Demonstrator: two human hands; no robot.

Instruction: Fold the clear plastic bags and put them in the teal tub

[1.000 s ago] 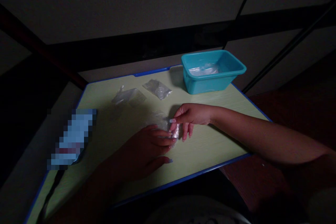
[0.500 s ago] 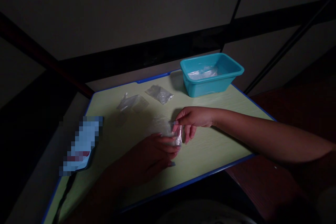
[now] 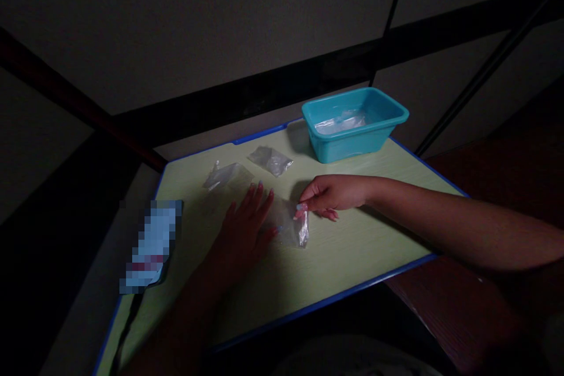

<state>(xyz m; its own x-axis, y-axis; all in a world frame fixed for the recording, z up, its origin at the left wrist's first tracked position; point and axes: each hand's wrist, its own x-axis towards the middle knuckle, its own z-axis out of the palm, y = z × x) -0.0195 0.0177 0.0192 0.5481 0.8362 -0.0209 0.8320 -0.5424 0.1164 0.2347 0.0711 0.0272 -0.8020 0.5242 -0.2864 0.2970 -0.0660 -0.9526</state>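
A clear plastic bag [image 3: 291, 229] lies flat in the middle of the pale green table [image 3: 335, 258]. My left hand [image 3: 244, 224] rests flat on the bag's left part, fingers stretched out and pointing away from me. My right hand [image 3: 328, 195] pinches the bag's upper right corner between thumb and forefinger. Beyond my left hand lie two more clear plastic bags, one [image 3: 227, 176] at the left and one [image 3: 270, 160] nearer the bin.
A teal plastic bin [image 3: 355, 123] stands at the table's far right corner with clear plastic inside. A blurred-out flat object [image 3: 150, 247] lies near the left edge. The table has a blue rim and dim light all round.
My left hand has moved from the bag's near edge up and to the left and opened flat on it. My right hand has kept its pinch on the corner.
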